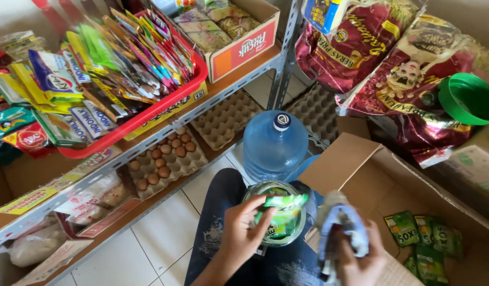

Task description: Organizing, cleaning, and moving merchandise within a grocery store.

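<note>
shelf unit: upper left of frame, metal rack, cut off at left edge
red basket: upper left, crammed with snack sachets, too many and too blurred to count
egg tray: left of centre, lower shelf, about 14 brown eggs, partly hidden under the shelf rail
empty trays: centre, stacked, count unclear
water jug: centre, one, blue with capped top
left hand: lower centre, fingers pinched on one green sachet, wrist cut off at bottom edge
round container: lower centre on the lap, one, mostly hidden by the sachet above it
right hand: lower right of centre, closed round a blurred blue-white bundle, kind unreadable
cardboard box: lower right, open, about 4 green sachets inside, cut off at edge
rice sacks: upper right, two, dark red
green bowl: right edge, one
</note>
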